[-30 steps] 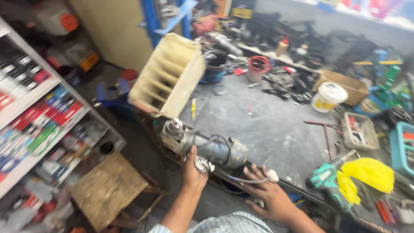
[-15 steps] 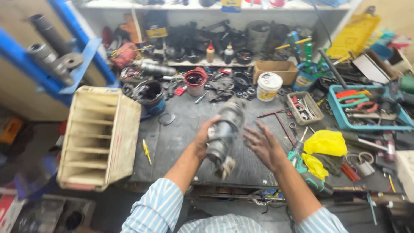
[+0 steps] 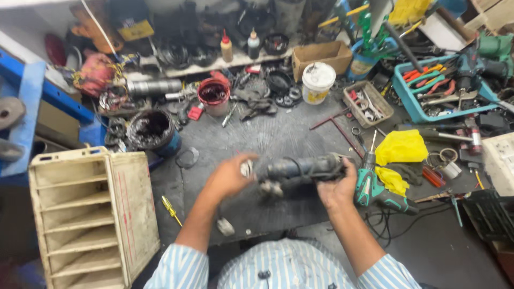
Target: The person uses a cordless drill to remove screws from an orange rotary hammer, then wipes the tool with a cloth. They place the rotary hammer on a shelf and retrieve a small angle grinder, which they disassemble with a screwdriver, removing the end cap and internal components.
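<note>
- 2 hands: left hand (image 3: 229, 175), right hand (image 3: 336, 187)
- 1 starter motor (image 3: 300, 169)
- 1 green cordless drill (image 3: 375, 188)
- 1 white bucket (image 3: 318, 82)
- 1 red pot (image 3: 213, 96)
- 1 cream crate (image 3: 91, 214)
- 2 squeeze bottles: (image 3: 227, 47), (image 3: 253, 45)

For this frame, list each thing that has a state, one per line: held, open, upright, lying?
Motor part: dark cylinder, held level over the bench.
Left hand: closed on its left end.
Right hand: closed on its right end.
Red pot: upright, open.
White bucket: upright, lidded.
Green drill: lying on the bench.
Yellow screwdriver: lying flat.
</note>
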